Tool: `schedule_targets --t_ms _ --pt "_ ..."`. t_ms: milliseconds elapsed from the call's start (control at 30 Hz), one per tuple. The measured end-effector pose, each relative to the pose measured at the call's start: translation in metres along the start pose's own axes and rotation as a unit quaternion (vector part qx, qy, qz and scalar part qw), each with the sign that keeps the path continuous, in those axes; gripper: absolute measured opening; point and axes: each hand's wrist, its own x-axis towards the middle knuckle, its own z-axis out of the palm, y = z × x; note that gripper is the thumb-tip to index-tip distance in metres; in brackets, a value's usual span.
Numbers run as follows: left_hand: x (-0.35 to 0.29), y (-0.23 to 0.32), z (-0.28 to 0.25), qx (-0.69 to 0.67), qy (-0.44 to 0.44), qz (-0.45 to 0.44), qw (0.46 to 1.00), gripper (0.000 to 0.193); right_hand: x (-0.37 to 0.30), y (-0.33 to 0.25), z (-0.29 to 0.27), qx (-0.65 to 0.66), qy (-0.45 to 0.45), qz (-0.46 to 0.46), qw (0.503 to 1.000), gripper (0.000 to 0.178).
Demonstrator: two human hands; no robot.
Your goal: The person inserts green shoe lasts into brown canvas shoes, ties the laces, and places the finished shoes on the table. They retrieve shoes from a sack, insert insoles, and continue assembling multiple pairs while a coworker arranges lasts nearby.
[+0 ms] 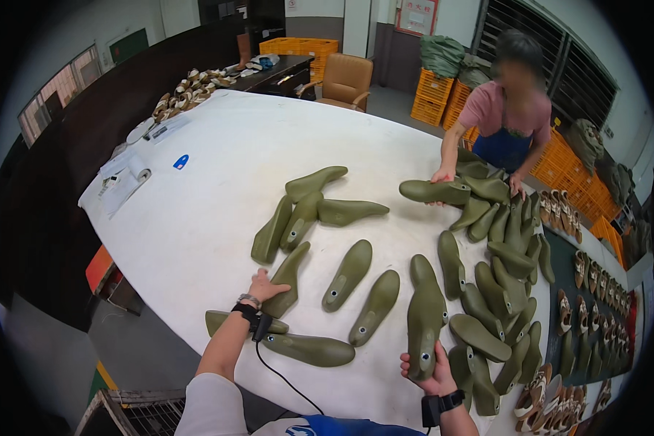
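My right hand (432,372) is closed around the heel end of an olive-green shoe last (424,320), sole up, near the front of the white table. Another last (421,270) shows partly behind it. My left hand (264,285) has its fingers apart at the side of a tilted shoe last (292,272); its thumb lies over that last's edge. By my left wrist a shoe last (311,349) lies flat, with another last (218,322) partly hidden behind my forearm. Two lasts (347,276) (375,307) lie between my hands.
Across the table (218,138), a co-worker's hand (443,176) holds a shoe last (432,191). Several lasts (512,291) crowd the right side; a small group (303,218) lies farther back. Shoes (552,407) stand at the right, beside orange crates (581,185). A brown chair (346,78) stands beyond.
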Motion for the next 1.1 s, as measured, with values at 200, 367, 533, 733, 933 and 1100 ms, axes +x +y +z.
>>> schedule_targets --t_ms 200,367,533,733,933,1100 --pt "-0.008 0.007 0.002 -0.145 -0.214 -0.138 0.956 0.069 -0.095 -0.005 -0.040 -0.090 0.006 -0.087 0.992 0.069" --pt "-0.063 0.094 -0.033 -0.419 -0.282 -0.101 0.857 0.044 -0.162 -0.019 -0.057 -0.138 0.019 -0.116 0.983 0.060" --pt "-0.119 0.236 -0.022 -0.471 -0.424 0.042 0.773 0.046 -0.200 -0.074 -0.053 -0.151 0.076 -0.180 0.969 0.051" --pt "-0.147 0.430 0.124 -0.534 -0.572 0.009 0.623 0.042 -0.163 -0.183 -0.059 -0.059 0.079 -0.193 0.976 0.048" --pt "-0.122 0.542 0.218 -0.556 -0.463 0.003 0.690 0.043 -0.062 -0.296 -0.083 -0.009 0.020 -0.300 0.954 0.051" --pt "-0.089 0.501 0.194 -0.376 -0.488 0.117 0.778 0.045 -0.008 -0.318 -0.107 -0.025 0.150 -0.330 0.932 0.048"
